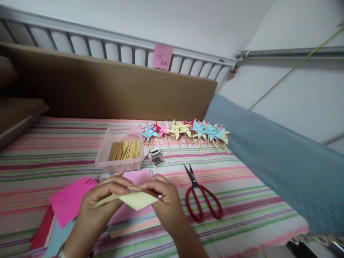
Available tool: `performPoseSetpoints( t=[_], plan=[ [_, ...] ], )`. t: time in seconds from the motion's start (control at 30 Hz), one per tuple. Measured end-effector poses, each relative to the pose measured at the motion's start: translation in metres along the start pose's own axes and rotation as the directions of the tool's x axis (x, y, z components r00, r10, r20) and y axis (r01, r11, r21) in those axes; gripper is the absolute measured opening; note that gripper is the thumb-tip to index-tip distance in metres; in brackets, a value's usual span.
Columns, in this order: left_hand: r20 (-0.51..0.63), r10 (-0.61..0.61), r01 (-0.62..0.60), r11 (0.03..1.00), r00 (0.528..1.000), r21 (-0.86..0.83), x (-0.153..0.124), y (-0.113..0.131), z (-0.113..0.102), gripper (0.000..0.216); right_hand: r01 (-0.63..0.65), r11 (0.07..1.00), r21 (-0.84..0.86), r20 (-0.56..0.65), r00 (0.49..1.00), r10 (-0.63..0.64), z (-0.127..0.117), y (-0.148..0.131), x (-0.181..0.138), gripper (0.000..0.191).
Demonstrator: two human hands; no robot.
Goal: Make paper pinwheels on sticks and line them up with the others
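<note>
Between my two hands is a piece of pale yellow paper (138,200), bent so that one part tilts up toward me. My left hand (100,200) is closed on its left side, and my right hand (162,197) pinches its right side. A thin yellowish edge or strip shows at the fingertips; I cannot tell whether it is paper or a stick. Under my hands lies a pink sheet (139,176) on other coloured sheets. By my left wrist are a bright pink sheet (69,201) and a light blue sheet (57,234).
Red-handled scissors (199,195) lie to the right, blades pointing away. Beyond my hands stand a clear plastic box (103,156) of wooden sticks (125,149) and a small box of metal pins (156,159). Several paper pinwheels (180,129) line the back before a cardboard panel (120,89).
</note>
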State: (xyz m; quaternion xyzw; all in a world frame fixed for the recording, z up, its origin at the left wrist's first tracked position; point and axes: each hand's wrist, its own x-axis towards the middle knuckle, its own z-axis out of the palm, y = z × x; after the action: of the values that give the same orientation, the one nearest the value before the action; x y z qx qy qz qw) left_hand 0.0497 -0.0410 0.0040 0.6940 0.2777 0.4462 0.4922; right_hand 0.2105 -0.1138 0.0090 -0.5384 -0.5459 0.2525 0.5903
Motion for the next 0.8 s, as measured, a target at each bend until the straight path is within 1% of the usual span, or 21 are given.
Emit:
performPoseSetpoints(
  t=[0.17, 0.47, 0.67, 0.8],
  plan=[
    [0.002, -0.001, 0.001, 1.000, 1.000, -0.006, -0.0016, 0.0008, -0.0010, 0.003, 0.008, 1.000, 0.015, -0.012, 1.000, -0.008, -0.0002, 0.0003, -0.0001, 0.012],
    [0.000, -0.006, 0.006, 1.000, 1.000, 0.004, -0.0027, 0.0032, 0.0004, 0.006, -0.001, 1.000, 0.025, -0.018, 1.000, 0.001, 0.0001, -0.0045, 0.0014, 0.021],
    [-0.014, 0.007, -0.006, 1.000, 1.000, 0.009, -0.0045, 0.0024, 0.0005, 0.007, -0.014, 0.999, 0.042, 0.000, 1.000, 0.014, -0.0002, -0.0026, 0.0015, 0.032],
    [-0.002, 0.002, -0.002, 1.000, 1.000, 0.009, -0.0052, 0.0041, -0.0005, 0.005, -0.029, 0.997, 0.075, -0.028, 0.999, 0.031, 0.0007, -0.0048, 0.0011, 0.035]
  ],
)
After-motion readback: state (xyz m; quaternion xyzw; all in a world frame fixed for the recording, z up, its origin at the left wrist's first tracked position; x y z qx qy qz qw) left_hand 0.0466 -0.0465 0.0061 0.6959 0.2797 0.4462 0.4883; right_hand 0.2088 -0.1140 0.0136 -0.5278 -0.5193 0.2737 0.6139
